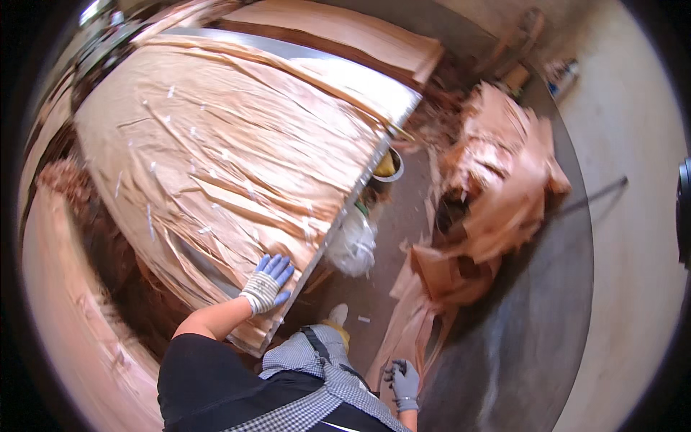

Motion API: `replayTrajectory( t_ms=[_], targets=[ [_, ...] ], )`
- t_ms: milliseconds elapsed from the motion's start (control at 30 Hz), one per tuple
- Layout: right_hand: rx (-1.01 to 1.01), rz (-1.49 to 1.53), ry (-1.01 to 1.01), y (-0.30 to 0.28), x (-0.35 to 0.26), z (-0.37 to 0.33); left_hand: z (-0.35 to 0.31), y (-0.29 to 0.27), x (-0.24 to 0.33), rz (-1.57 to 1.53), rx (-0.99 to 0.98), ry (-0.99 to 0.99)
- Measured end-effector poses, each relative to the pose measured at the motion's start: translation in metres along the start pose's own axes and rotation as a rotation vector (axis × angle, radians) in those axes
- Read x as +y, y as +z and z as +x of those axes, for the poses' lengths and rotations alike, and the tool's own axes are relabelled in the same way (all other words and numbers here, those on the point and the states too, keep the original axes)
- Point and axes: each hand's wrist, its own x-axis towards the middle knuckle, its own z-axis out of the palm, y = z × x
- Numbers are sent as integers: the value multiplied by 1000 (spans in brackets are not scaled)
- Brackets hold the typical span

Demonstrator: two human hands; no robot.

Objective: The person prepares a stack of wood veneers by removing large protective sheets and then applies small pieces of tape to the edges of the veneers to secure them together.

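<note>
A wide, wrinkled layer of thin tan wood veneer (237, 158) covers a metal-edged table, with small white tape strips scattered over it. My left hand (268, 281), in a blue and white striped-cuff glove, rests on the veneer near the table's close right corner. Its fingers are stretched out and it holds nothing. My right hand (404, 381), in a grey glove with dark fingertips, hangs away from the table at my right side. Its fingers are loosely bent and a little apart, with nothing visible in them. Long veneer strips (410, 324) lie on the floor beyond it.
Crumpled veneer scraps (497, 187) are heaped at the right. Beside the table's right edge stand a bucket (398, 173) with something yellow inside and a clear plastic bag (353, 245). A veneer stack (353, 32) lies behind the table, and more veneer (72, 302) lies at the left.
</note>
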Motion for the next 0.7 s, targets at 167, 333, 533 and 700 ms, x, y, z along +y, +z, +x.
replayTrajectory(
  t_ms=[167,333,533,700],
  targets=[
    [-4,21,-26,-71,-39,102,5,-4,-1,16,-72,-9],
    [-40,-228,-258,-125,-82,204,5,1,-3,-32,-92,-23],
    [-263,-259,-658,-151,-142,384,18,-22,24,21,-253,-215],
    [-445,-134,-513,-115,-261,513,65,-39,82,82,-380,-646]
  ],
)
